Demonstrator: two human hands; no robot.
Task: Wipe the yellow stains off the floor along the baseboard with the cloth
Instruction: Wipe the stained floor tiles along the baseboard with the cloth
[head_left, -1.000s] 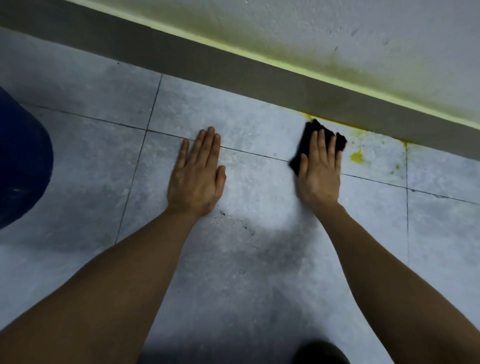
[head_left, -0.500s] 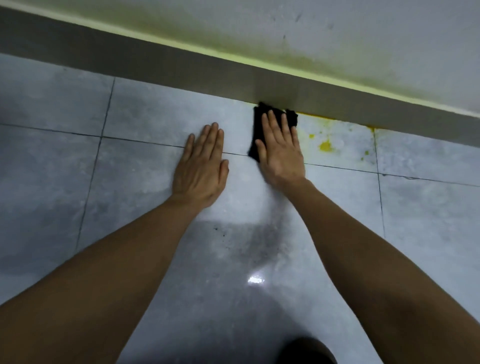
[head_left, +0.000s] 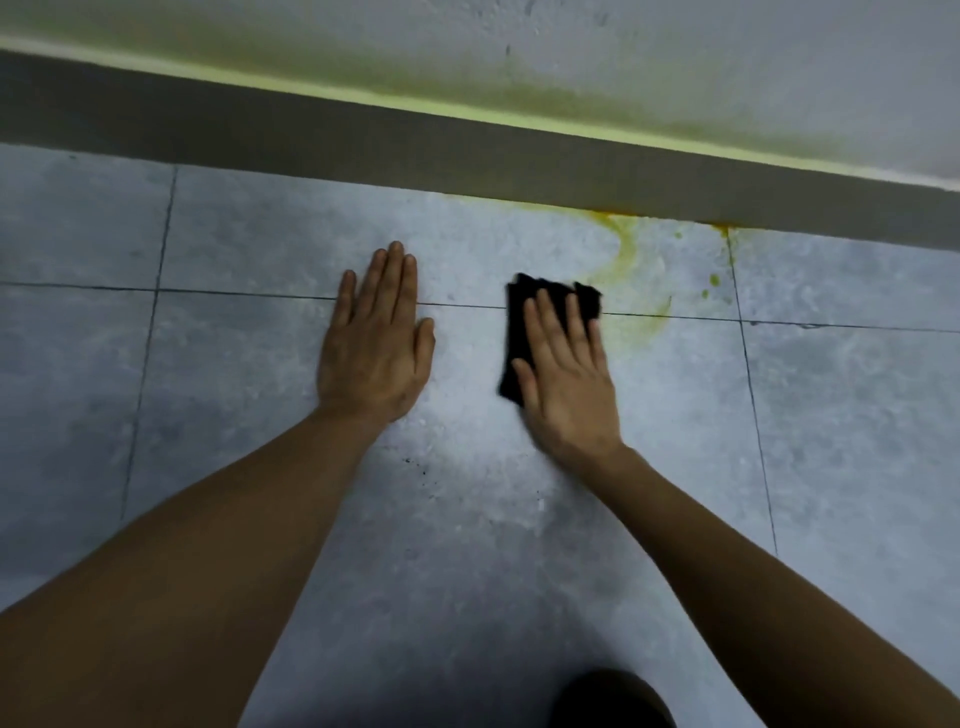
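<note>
A black cloth (head_left: 519, 322) lies flat on the grey tiled floor (head_left: 831, 415), and my right hand (head_left: 566, 374) presses down on it with the fingers spread. Just right of the cloth, a smeared yellow stain (head_left: 626, 249) curves from the grey baseboard (head_left: 363, 150) down across the tile joint. Small yellow spots (head_left: 714, 280) sit further right. My left hand (head_left: 376, 348) rests palm down on the floor to the left of the cloth, holding nothing.
The white wall (head_left: 727, 67) above the baseboard carries a yellow-green tinge along its lower edge. A dark rounded shape (head_left: 613, 701) shows at the bottom edge. Tiny black specks (head_left: 415, 465) lie on the tile between my forearms.
My right hand has dragged the cloth from the baseboard back toward me, smearing the yellow blob into a curved streak. The left hand stays planted on the floor.
</note>
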